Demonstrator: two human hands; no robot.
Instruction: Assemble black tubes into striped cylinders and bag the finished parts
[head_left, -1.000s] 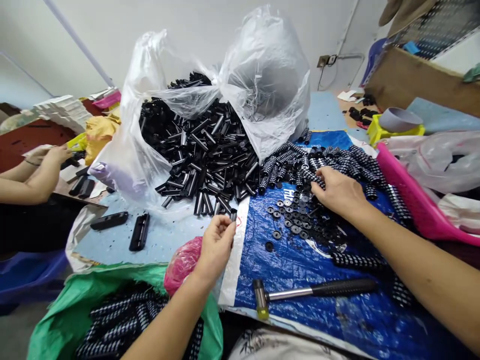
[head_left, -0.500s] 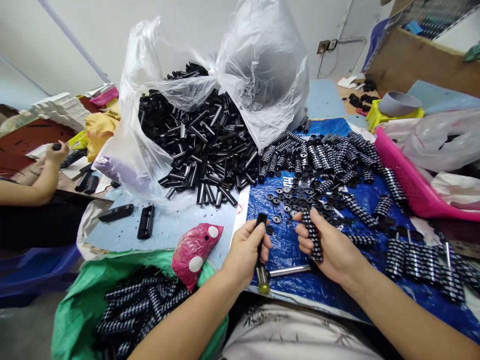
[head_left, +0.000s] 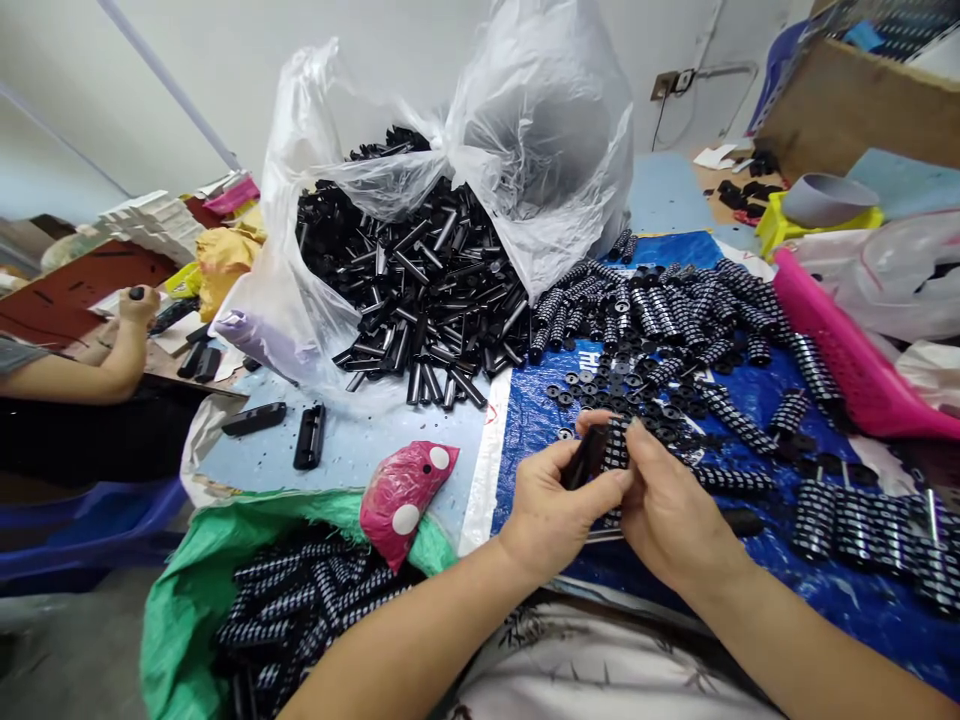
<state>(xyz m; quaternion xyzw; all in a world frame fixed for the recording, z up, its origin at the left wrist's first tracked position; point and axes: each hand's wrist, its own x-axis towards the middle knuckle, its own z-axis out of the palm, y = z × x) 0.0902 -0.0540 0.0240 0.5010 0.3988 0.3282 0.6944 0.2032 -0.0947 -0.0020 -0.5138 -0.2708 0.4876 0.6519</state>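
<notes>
Both of my hands meet above the front of the blue plastic sheet (head_left: 525,500). In the closed fingers of my left hand (head_left: 551,505) is a black plastic handle piece (head_left: 585,460). My right hand (head_left: 671,500) grips an upright black cylinder (head_left: 616,448) with rows of white checks. The handle piece is against the cylinder's left side, and my left thumb reaches across to it; fingers hide their lower parts. Behind my hands lie small black discs with holes (head_left: 574,380) and a heap of similar checked cylinders (head_left: 660,310).
A clear plastic bag (head_left: 540,150) spills black tubes (head_left: 420,280) on the left. Nearer are a pink pouch (head_left: 409,500) and a green sack (head_left: 180,620) of checked cylinders. A pink basket (head_left: 832,350) stands right. Another person's hand (head_left: 139,305) works at far left.
My left hand has moved right and up, bringing the black handle piece against the checked cylinder in my right hand. The hammer-like tool below my hands is now mostly hidden. The view has shifted slightly.
</notes>
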